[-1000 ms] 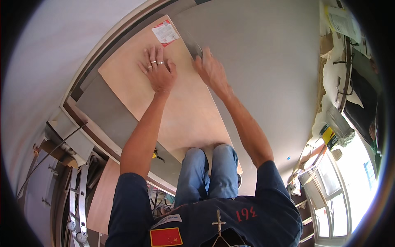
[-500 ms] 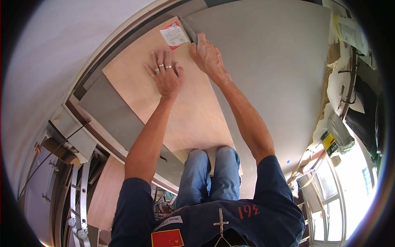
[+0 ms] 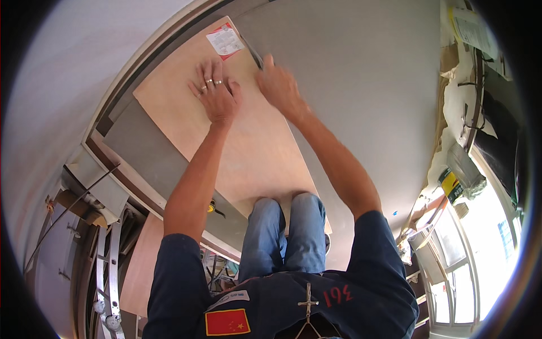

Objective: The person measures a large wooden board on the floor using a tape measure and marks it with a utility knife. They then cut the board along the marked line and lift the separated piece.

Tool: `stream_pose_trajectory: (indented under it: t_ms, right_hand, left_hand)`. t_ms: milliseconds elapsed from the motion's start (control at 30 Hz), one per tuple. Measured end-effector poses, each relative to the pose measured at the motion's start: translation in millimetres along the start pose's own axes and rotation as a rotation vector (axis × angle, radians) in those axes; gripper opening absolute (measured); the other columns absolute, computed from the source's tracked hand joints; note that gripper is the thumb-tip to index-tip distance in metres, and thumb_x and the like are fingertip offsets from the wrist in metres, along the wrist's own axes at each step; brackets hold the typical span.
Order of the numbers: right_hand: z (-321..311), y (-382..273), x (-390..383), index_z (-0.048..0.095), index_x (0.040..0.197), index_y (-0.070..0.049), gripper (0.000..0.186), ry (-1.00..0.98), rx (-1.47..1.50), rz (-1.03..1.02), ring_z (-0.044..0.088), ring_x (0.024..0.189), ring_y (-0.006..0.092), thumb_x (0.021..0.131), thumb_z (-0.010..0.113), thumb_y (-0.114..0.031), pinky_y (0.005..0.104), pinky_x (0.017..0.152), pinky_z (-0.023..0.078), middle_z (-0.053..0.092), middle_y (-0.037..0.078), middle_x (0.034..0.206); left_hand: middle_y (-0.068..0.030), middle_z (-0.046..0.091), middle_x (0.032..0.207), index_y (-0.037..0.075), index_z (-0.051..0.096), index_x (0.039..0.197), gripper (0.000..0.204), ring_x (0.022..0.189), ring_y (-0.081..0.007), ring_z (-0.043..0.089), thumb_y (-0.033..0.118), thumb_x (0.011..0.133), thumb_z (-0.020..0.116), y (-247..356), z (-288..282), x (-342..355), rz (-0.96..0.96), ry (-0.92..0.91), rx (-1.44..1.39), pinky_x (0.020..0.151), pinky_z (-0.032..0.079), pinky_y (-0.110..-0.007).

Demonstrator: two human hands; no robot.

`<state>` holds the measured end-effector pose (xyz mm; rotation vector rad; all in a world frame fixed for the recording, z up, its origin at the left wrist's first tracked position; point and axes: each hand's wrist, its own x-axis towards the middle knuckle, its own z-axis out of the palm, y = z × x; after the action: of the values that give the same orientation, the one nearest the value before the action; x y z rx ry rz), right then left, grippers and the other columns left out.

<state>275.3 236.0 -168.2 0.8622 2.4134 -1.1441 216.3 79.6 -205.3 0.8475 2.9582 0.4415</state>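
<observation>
A long, light-brown wooden board (image 3: 248, 152) lies over larger grey sheets, with a red-and-white label (image 3: 224, 40) near its far end. My left hand (image 3: 219, 96) rests flat on the board, fingers spread, rings on some of them. At the board's right edge my right hand (image 3: 278, 85) is closed round a tool with a thin grey blade (image 3: 252, 53). That blade runs along the edge toward the far corner; its handle is hidden in my blurred fist. My knees (image 3: 307, 212) press on the board's near end.
A wide grey sheet (image 3: 355, 96) extends right, another grey sheet (image 3: 144, 135) left. A yellow-and-black tape measure (image 3: 212, 207) lies beside my left forearm. Metal ladder rails (image 3: 107, 271) stand lower left. Bags and a yellow-green packet (image 3: 450, 185) are at the right, near bright windows (image 3: 457, 271).
My right hand has drawn back toward me along the board's edge with the bladed tool. My left hand stays flat on the board. The whole view has shifted slightly, uncovering the tape measure.
</observation>
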Motion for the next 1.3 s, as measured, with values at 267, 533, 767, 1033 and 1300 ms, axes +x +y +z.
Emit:
stream_pose_trajectory:
  t_ms: [267,533,767,1033,1300]
  right_hand:
    - [24.0,102.5,-203.4,0.041,0.102,0.0,0.023,-0.221,0.001,0.276,0.058,0.081,0.0488,0.087,0.049,-0.015,0.0555,0.069,0.047,0.06,0.029,0.088]
    - [-18.8,10.9,-43.0,0.04,0.094,0.002,0.023,0.034,0.13,0.022,0.058,0.073,0.0474,0.091,0.049,-0.02,0.0525,0.065,0.047,0.06,0.028,0.082]
    - [-16.5,-18.8,30.9,0.042,0.098,0.002,0.026,0.066,0.115,-0.001,0.06,0.075,0.0468,0.09,0.046,-0.022,0.0533,0.071,0.048,0.062,0.029,0.081]
    - [-18.6,-26.7,36.1,0.042,0.1,0.002,0.026,0.024,0.085,0.005,0.062,0.078,0.0462,0.089,0.047,-0.022,0.0525,0.074,0.048,0.063,0.029,0.081]
    - [-11.8,-29.9,37.4,0.042,0.099,0.002,0.025,0.049,0.029,0.013,0.063,0.08,0.0441,0.089,0.047,-0.021,0.0513,0.074,0.05,0.064,0.028,0.082]
  left_hand:
    - [-0.006,0.028,0.15,0.016,0.029,0.144,0.064,0.141,-0.0305,0.019,0.025,0.084,0.05,1.0,-1.8,-1.4,-0.019,-0.013,0.018,0.111,0.005,-0.061]
    - [-0.0073,0.03,0.149,0.013,0.036,0.141,0.061,0.141,-0.0307,0.019,0.025,0.083,0.051,1.6,-0.8,2.4,-0.012,-0.003,0.021,0.111,0.003,-0.06]
    - [-0.0092,0.03,0.149,0.011,0.036,0.14,0.061,0.142,-0.0314,0.018,0.025,0.083,0.052,-0.9,-3.2,1.5,-0.012,-0.021,-0.004,0.111,0.001,-0.06]
    - [-0.0106,0.031,0.148,0.012,0.035,0.141,0.059,0.141,-0.0325,0.021,0.026,0.085,0.048,-0.4,-4.8,1.1,-0.015,-0.028,-0.002,0.111,0.003,-0.059]
    - [-0.0114,0.034,0.147,0.01,0.037,0.139,0.058,0.14,-0.0332,0.022,0.025,0.084,0.048,-1.8,-1.8,0.9,0.003,-0.008,0.014,0.111,0.004,-0.06]
